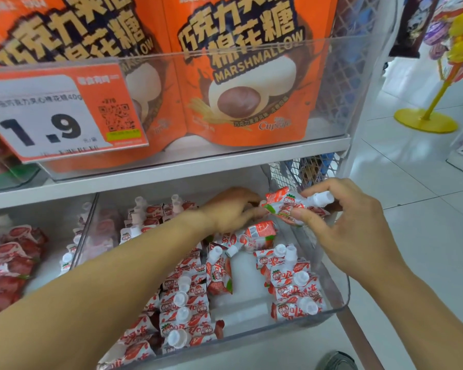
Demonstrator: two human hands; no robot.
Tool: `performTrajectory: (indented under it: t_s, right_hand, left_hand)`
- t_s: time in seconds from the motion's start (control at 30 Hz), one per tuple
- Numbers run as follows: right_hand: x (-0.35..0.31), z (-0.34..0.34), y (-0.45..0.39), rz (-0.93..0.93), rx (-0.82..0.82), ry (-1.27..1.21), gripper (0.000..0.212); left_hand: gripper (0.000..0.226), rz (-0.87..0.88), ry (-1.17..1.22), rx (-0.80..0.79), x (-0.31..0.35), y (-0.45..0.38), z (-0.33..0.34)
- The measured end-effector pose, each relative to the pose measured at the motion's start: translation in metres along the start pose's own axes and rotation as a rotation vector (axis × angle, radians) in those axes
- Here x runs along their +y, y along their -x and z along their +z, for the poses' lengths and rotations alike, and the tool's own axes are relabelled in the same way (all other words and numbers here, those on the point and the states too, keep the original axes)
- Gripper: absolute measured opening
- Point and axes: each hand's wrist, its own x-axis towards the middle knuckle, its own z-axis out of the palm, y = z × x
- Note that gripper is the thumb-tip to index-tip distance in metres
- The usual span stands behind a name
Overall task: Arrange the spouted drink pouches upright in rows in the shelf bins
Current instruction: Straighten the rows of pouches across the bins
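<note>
A clear plastic shelf bin (340, 297) holds several red-and-white strawberry drink pouches with white spout caps. Rows of them stand upright at the left (183, 300) and at the right (294, 289); a few lie loose in the middle (251, 237). My right hand (356, 231) holds one pouch (292, 206) above the bin's back right corner, its white cap (322, 198) pointing right. My left hand (231, 209) reaches deep into the bin, fingers curled and touching the left end of that same pouch.
A second bin (38, 268) at the left holds darker red pouches. Above, a shelf carries orange marshmallow bags (241, 76) and a price tag (56, 110) reading 1.9. White wire mesh (305, 172) closes the shelf's right side. White tiled floor and a yellow stand (425, 118) lie to the right.
</note>
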Motion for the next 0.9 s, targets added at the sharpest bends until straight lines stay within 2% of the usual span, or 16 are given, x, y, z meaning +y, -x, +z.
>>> performTrajectory:
  t_s: [0.2,0.27,0.4,0.53,0.73,0.8,0.9]
  right_hand:
    - [-0.002,0.002,0.0,-0.039,0.0,-0.003,0.021]
    - [-0.004,0.005,0.0,-0.088,-0.01,0.0,0.02]
    - [-0.007,0.012,-0.002,-0.204,-0.088,0.036,0.019]
    - [-0.007,0.019,-0.013,-0.212,-0.177,0.131,0.021]
    - [-0.012,0.027,-0.035,-0.155,-0.381,0.325,0.019]
    - [-0.016,0.03,-0.04,-0.123,-0.466,0.371,0.02]
    - [-0.017,0.038,-0.048,-0.124,-0.525,0.451,0.018]
  left_hand:
    - [0.04,-0.16,0.192,-0.161,-0.005,0.01,-0.01]
    - [0.043,-0.184,0.216,-0.137,-0.003,0.012,-0.01]
    - [0.032,-0.236,0.263,-0.016,-0.001,0.011,-0.012]
    - [0.035,-0.28,0.216,0.062,0.0,0.016,-0.018]
    - [0.031,-0.276,0.104,0.009,0.002,0.028,-0.023]
    - [0.03,-0.266,0.117,-0.064,0.006,0.033,-0.029]
    - [0.052,-0.257,0.047,-0.183,0.015,0.042,-0.03]
